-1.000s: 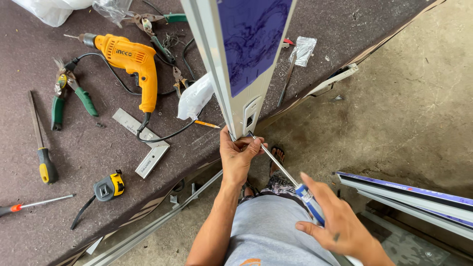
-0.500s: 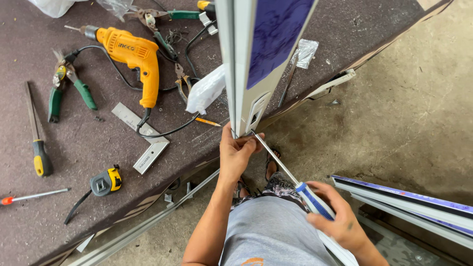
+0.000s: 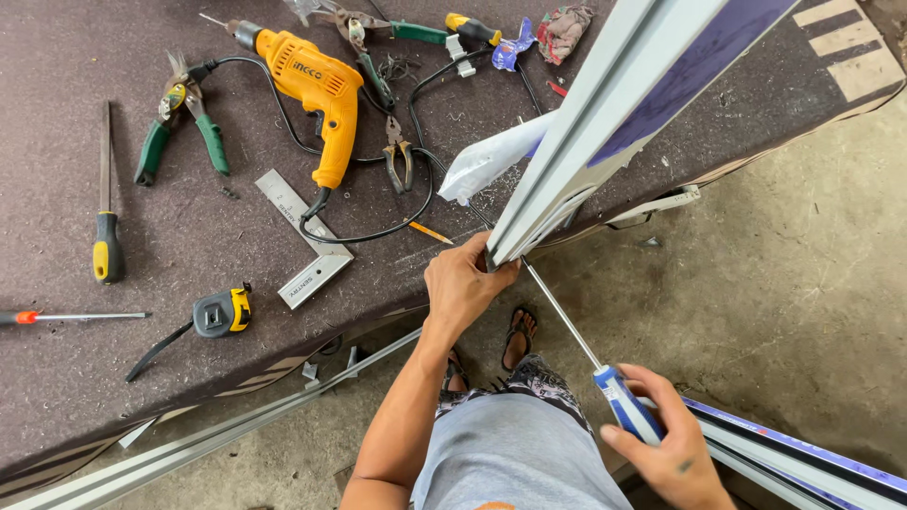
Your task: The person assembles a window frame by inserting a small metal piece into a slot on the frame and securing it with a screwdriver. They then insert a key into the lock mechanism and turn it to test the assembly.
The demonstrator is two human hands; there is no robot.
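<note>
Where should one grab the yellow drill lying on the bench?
Grip the drill by its handle, which points toward the bench's near edge, coming from above on that near side; its chuck points away to the upper left, and the cord trails off the handle's end.

Three screwdrivers (image 3: pixel 586 354), one drill (image 3: pixel 316 90), one tape measure (image 3: pixel 219 314).

White plastic bag (image 3: pixel 491 156), crumpled, on the surface right of centre, beside the pale frame. Small blue-and-white wrapper (image 3: pixel 513 47), crumpled, at the far edge. Black label panel with pale lettering on the yellow drill (image 3: pixel 307 71), far centre.
</note>
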